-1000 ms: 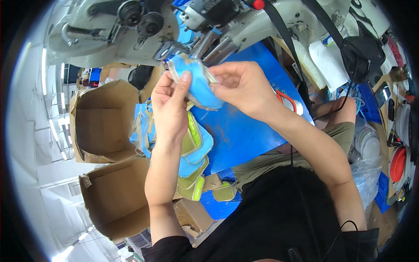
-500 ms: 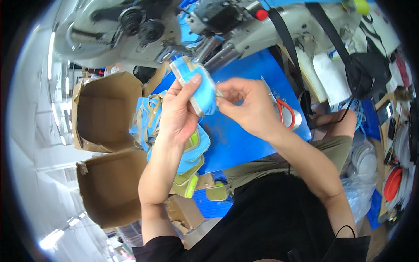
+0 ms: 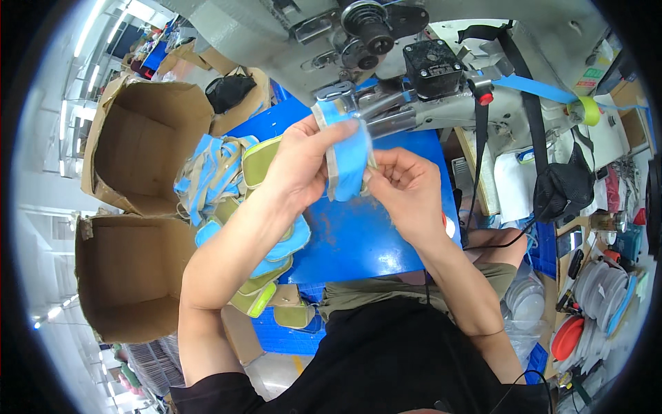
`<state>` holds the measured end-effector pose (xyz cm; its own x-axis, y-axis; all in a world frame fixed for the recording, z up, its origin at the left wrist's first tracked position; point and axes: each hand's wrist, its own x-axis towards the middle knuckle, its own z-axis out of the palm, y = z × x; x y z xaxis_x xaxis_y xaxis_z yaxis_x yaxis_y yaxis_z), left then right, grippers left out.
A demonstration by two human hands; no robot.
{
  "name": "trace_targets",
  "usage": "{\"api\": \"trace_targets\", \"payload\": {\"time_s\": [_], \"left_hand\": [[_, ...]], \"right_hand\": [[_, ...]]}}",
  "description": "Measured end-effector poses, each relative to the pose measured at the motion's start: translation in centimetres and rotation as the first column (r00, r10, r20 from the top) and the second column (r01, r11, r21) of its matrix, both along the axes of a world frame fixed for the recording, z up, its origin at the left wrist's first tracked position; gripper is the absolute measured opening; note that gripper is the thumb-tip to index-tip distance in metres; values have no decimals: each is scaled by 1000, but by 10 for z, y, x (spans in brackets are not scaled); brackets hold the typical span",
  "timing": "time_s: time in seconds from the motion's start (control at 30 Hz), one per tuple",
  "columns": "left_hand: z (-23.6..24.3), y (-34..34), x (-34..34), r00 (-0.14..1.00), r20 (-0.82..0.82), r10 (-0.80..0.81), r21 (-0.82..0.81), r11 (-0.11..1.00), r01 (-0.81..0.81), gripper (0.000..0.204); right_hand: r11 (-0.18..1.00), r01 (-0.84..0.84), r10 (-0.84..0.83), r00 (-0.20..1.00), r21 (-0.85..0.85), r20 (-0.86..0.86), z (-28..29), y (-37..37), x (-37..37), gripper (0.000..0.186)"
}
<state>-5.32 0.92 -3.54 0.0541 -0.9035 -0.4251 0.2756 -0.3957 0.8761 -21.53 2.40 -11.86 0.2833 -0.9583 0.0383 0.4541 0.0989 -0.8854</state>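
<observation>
A blue fabric piece with grey-beige edging (image 3: 350, 165) stands upright in front of the metal sewing machine head (image 3: 365, 41), just below its steel arms. My left hand (image 3: 303, 152) grips it from the left, thumb across its upper part. My right hand (image 3: 407, 186) pinches its right edge lower down, fingers curled. On the blue work table (image 3: 352, 241), left of my hands, lies a heap of blue pieces with beige strips (image 3: 210, 165), with olive, lime-trimmed pieces (image 3: 258, 159) beside and below it. A red-handled tool shows only as a sliver behind my right hand.
Two open cardboard boxes (image 3: 145, 145) stand at the left, a black bag (image 3: 227, 90) behind. Black straps and a pouch (image 3: 562, 186) hang at the right, above a cluttered shelf with stacked discs (image 3: 600, 293) and a red one (image 3: 567, 338).
The view has shifted, with the machine further right. Both hands have moved right in the picture with the fabric, which now stands more upright. My right hand still pinches its edge.
</observation>
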Motion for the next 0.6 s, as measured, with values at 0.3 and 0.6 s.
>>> {"api": "trace_targets", "payload": {"time_s": [0.3,0.6], "left_hand": [[-21,31,-5,966,243,95,-279,960,-24,21],[-4,31,-5,997,67,35,-169,985,-23,20]], "right_hand": [[994,14,-26,993,-113,-113,3,-9,-4,21],[943,109,-179,963,-315,-201,2,-7,-14,24]]}}
